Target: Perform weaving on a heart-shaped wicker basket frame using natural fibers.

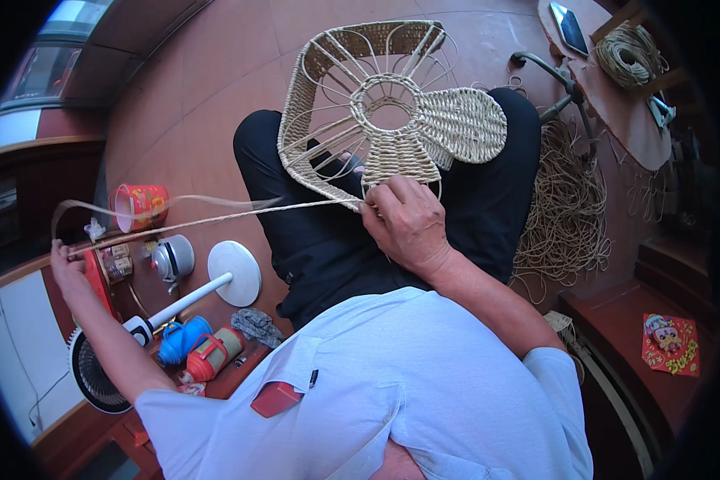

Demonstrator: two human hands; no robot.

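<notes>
A flower-shaped woven straw piece (462, 128) rests across my knees. Wire petal loops fan out from its round open centre, and a woven band borders its left and top. Two petals, at the right and the bottom, are filled with weave. My right hand (408, 220) pinches the near corner of the piece, its fingertips partly hidden. From that corner a straw cord (248, 213) runs taut to the left. Far out at the left, my left hand (70, 268) grips this cord with the arm stretched. The cord's loose tail is blurred as it loops back above.
A heap of loose cord (564, 212) lies on the floor at the right. Coiled cord (630, 56) and a phone (569, 30) are on the wooden table there. At the left stand a red bucket (140, 206), a kettle (174, 258), a white fan (234, 274) and thermos flasks (216, 354).
</notes>
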